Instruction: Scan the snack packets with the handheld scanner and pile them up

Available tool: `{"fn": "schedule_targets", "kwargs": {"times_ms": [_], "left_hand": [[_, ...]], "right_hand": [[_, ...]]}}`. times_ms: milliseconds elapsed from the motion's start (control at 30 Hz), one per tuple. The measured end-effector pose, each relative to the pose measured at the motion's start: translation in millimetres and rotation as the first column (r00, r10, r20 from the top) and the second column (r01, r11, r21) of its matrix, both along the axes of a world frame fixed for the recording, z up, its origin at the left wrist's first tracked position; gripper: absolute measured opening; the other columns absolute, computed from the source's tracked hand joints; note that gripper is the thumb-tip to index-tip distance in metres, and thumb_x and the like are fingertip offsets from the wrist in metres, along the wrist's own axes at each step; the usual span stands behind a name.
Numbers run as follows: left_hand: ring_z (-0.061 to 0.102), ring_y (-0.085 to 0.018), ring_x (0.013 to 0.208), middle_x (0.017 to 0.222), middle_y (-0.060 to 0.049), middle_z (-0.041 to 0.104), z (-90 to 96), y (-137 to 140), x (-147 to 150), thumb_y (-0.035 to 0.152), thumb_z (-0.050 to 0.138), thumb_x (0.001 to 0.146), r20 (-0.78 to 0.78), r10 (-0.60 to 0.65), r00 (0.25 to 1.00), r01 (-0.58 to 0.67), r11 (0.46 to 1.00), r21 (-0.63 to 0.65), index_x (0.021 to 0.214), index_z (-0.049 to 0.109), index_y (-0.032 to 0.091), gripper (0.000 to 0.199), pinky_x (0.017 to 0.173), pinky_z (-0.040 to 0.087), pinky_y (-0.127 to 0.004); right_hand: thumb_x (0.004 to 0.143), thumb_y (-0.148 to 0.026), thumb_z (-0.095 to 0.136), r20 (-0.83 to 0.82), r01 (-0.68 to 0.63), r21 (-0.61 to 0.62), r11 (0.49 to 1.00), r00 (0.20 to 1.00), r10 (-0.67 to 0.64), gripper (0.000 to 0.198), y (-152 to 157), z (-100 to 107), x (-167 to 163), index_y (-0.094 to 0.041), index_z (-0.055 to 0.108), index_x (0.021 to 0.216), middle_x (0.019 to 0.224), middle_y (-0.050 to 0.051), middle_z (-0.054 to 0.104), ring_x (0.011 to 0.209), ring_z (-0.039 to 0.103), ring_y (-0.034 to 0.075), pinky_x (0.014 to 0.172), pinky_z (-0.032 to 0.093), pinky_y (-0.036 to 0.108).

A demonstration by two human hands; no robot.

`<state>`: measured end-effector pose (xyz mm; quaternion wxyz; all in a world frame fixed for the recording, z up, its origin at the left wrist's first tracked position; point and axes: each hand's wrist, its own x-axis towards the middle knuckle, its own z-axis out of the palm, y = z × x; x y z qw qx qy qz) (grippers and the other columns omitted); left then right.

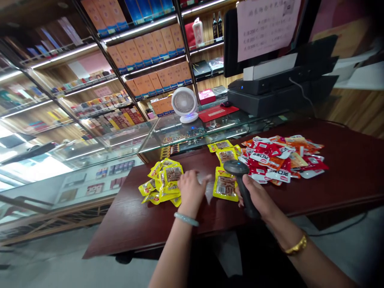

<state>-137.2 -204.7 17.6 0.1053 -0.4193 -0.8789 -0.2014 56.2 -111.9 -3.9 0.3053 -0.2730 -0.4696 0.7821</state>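
Note:
My right hand (255, 193) grips a black handheld barcode scanner (246, 198) by its handle, with the scanner's head over the edge of a yellow snack packet (224, 187) that lies flat on the dark red table. My left hand (191, 186) is open, fingers spread, beside a heap of yellow snack packets (165, 182) on the left; its fingertips are at the heap's right edge, and I cannot tell whether they touch. More yellow packets (225, 155) lie behind the scanner. To the right sits a pile of red, white and orange packets (279, 158).
Behind the table (120, 224) runs a glass display counter (168, 134) with a white fan (184, 105), a red mat (218, 114) and a black cash register setup (270, 90). A monitor with a pink paper sign (267, 28) stands above it. Shelves of boxed goods (147, 48) line the back.

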Motion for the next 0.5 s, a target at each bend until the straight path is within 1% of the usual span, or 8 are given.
{"fn": "schedule_targets", "kwargs": {"times_ms": [67,133,200,267,333,400,467,500], "left_hand": [[0.054,-0.032,0.106,0.101,-0.014,0.065,-12.7,17.4,21.6,0.062,0.058,0.08,0.022,-0.073,0.997,0.075,0.989,-0.126,0.098,0.064,0.018,0.048,0.09,0.039,-0.043],[0.055,-0.035,0.106,0.1,-0.016,0.064,-20.3,29.7,33.7,0.064,0.058,0.078,0.034,-0.112,0.993,0.116,0.974,-0.194,0.093,0.064,0.016,0.05,0.089,0.039,-0.044],[0.056,-0.035,0.105,0.101,-0.016,0.065,-23.4,36.7,35.7,0.061,0.059,0.079,0.07,-0.122,0.99,0.135,0.967,-0.218,0.091,0.064,0.016,0.046,0.087,0.04,-0.043],[0.06,-0.032,0.1,0.098,-0.015,0.066,-25.1,40.0,29.5,0.054,0.06,0.081,0.172,-0.1,0.98,0.135,0.97,-0.203,0.093,0.062,0.017,0.038,0.083,0.042,-0.04],[0.063,-0.027,0.09,0.091,-0.011,0.067,-28.2,41.0,18.4,0.046,0.058,0.085,0.319,-0.06,0.946,0.099,0.989,-0.109,0.097,0.059,0.018,0.03,0.077,0.043,-0.035],[0.063,-0.022,0.081,0.086,-0.008,0.067,-33.0,41.1,6.2,0.04,0.055,0.088,0.454,-0.063,0.889,0.038,0.997,0.065,0.098,0.057,0.019,0.023,0.072,0.044,-0.031],[0.061,-0.019,0.077,0.083,-0.006,0.066,-37.7,40.7,-3.6,0.035,0.05,0.089,0.541,-0.121,0.832,-0.021,0.969,0.247,0.094,0.057,0.018,0.018,0.068,0.044,-0.029],[0.061,-0.018,0.075,0.082,-0.006,0.065,-39.5,40.4,-7.0,0.032,0.048,0.09,0.569,-0.152,0.808,-0.043,0.948,0.314,0.091,0.057,0.018,0.017,0.067,0.044,-0.028]], "right_hand": [[0.078,-0.072,0.058,-0.003,0.012,-0.005,1.0,1.0,-0.012,0.052,1.8,-0.4,7.5,-0.022,0.054,0.093,0.053,-0.006,0.051,0.039,0.046,0.011,0.042,0.045,0.026],[0.078,-0.072,0.058,0.001,0.025,-0.002,1.0,1.0,-0.025,0.052,3.0,-1.6,14.8,-0.022,0.054,0.093,0.053,-0.006,0.051,0.039,0.046,0.011,0.042,0.045,0.026],[0.078,-0.072,0.058,0.011,0.037,-0.002,0.999,0.999,-0.037,0.053,4.2,-3.3,21.7,-0.022,0.054,0.094,0.052,-0.006,0.051,0.039,0.045,0.011,0.042,0.045,0.026],[0.079,-0.072,0.057,0.018,0.033,-0.005,0.999,0.999,-0.033,0.054,5.0,-5.2,27.5,-0.021,0.054,0.097,0.052,-0.007,0.051,0.039,0.045,0.011,0.042,0.045,0.025],[0.08,-0.071,0.056,0.017,0.003,-0.01,1.0,1.0,-0.003,0.054,4.8,-6.5,31.6,-0.021,0.054,0.1,0.053,-0.007,0.051,0.039,0.045,0.01,0.042,0.045,0.025],[0.082,-0.07,0.055,0.009,-0.059,-0.022,0.998,0.998,0.059,0.053,2.7,-6.9,33.0,-0.02,0.054,0.102,0.054,-0.007,0.052,0.039,0.046,0.01,0.042,0.046,0.024],[0.084,-0.069,0.054,-0.002,-0.143,-0.033,0.989,0.99,0.143,0.053,-1.5,-6.5,31.2,-0.02,0.053,0.102,0.055,-0.007,0.052,0.039,0.046,0.009,0.043,0.046,0.024],[0.084,-0.069,0.053,-0.004,-0.185,-0.032,0.982,0.983,0.185,0.053,-4.3,-6.2,29.2,-0.02,0.053,0.102,0.056,-0.007,0.052,0.039,0.046,0.009,0.043,0.046,0.024]]}}
